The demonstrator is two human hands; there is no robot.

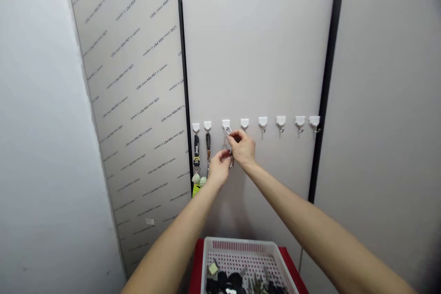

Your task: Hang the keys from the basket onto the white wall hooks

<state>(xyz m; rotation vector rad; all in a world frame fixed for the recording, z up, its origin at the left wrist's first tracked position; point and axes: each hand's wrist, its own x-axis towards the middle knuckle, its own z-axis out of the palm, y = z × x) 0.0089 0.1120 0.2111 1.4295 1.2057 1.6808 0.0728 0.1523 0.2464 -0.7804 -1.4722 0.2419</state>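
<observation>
My right hand (243, 148) pinches a silver carabiner (228, 129), its top end against the third white wall hook (225, 123) from the left. I cannot tell whether the loop is over the hook. Just below and to the left, my left hand (219, 167) is closed at the fingertips on keys (231, 161) that hang under the carabiner, mostly hidden by the fingers. Left of my hands, a black strap keychain (196, 150) hangs on the first hook, with pale round charms and a yellow-green tag below. A dark braided cord keychain (208, 142) hangs on the second.
More white hooks (262, 122) run in a row to the right along the pale panel. Below, a white plastic basket (241, 244) holds several keys and dark fobs and stands on a red surface (196, 266). Black vertical strips (327, 82) edge the panel.
</observation>
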